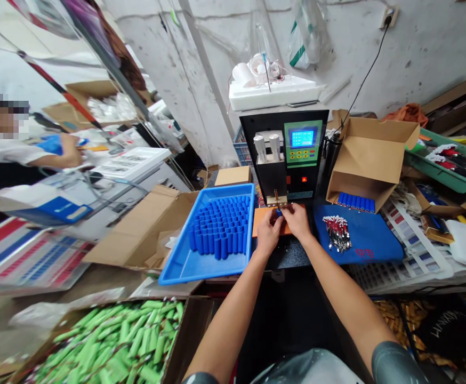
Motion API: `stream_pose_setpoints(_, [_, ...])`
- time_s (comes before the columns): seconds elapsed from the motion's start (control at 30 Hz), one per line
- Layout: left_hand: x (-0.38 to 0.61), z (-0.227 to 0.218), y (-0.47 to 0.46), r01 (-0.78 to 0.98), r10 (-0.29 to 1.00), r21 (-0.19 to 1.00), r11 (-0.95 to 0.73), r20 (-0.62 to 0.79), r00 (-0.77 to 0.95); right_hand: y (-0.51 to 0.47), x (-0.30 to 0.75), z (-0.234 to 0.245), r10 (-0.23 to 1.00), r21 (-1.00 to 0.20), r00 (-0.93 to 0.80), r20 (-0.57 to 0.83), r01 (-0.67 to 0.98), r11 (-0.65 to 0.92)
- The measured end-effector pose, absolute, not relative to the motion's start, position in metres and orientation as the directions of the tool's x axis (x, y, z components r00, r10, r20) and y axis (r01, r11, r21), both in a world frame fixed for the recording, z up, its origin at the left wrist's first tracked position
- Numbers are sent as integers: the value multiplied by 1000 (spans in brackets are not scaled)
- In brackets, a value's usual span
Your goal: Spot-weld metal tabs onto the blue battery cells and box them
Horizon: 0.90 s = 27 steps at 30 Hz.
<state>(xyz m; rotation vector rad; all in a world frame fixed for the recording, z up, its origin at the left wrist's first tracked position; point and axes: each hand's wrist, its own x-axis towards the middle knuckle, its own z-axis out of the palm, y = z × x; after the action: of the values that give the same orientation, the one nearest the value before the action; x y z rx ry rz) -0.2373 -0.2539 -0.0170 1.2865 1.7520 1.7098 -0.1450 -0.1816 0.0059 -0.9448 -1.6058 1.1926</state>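
A small blue battery cell [279, 212] is pinched under the electrode pins [276, 196] of a black spot welder [267, 120]. My left hand [268, 230] closes on the cell from the left, fingertips together. From the other side, my right hand [296, 220] has its fingers closed at the same cell; whether it also holds a thin lead is too small to tell. Both hands rest over an orange board [260, 217]. Left of them, a blue tray [179, 266] holds many upright blue cells [223, 226]. To the right, a bunch of red-and-black wire leads [337, 233] lies on a blue mat [363, 234].
An open cardboard box [371, 144] with a row of blue cells [356, 202] stands right of the welder. Green-wrapped cells [129, 341] fill a box at lower left. A green bin [433, 165] sits far right. Another person [13, 138] works at the left.
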Motion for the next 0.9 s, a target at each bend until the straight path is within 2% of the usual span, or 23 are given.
stream_pose_setpoints(0.17, [-237,-14,-253,295,809,937,-186,317,-496,-180,-134,-2,891,-983,-415,183,-62,173])
stream_pose_setpoints(0.37, [-238,-13,-250,288,811,940,-184,311,-496,-178,-128,-3,859,-970,-463,217,-2,244])
stream_pose_setpoints(0.5, [-239,-11,-257,246,804,946,-210,310,-507,-177,-128,-2,865,-976,-460,203,-30,214])
stream_pose_setpoints(0.57, [-240,-12,-267,299,759,938,-174,321,-566,-178,-127,-2,870,-986,-465,165,-44,163])
stream_pose_setpoints(0.63, [-240,-14,-279,429,731,896,-116,369,-574,-179,-127,-1,875,-993,-468,122,-55,109])
stream_pose_setpoints(0.77, [-238,-17,-295,677,766,733,-68,473,-435,-179,-128,-1,882,-994,-461,101,-75,74])
stream_pose_setpoints(0.9, [-235,-15,-291,768,777,640,-5,486,-400,-180,-128,0,886,-995,-454,93,-70,69])
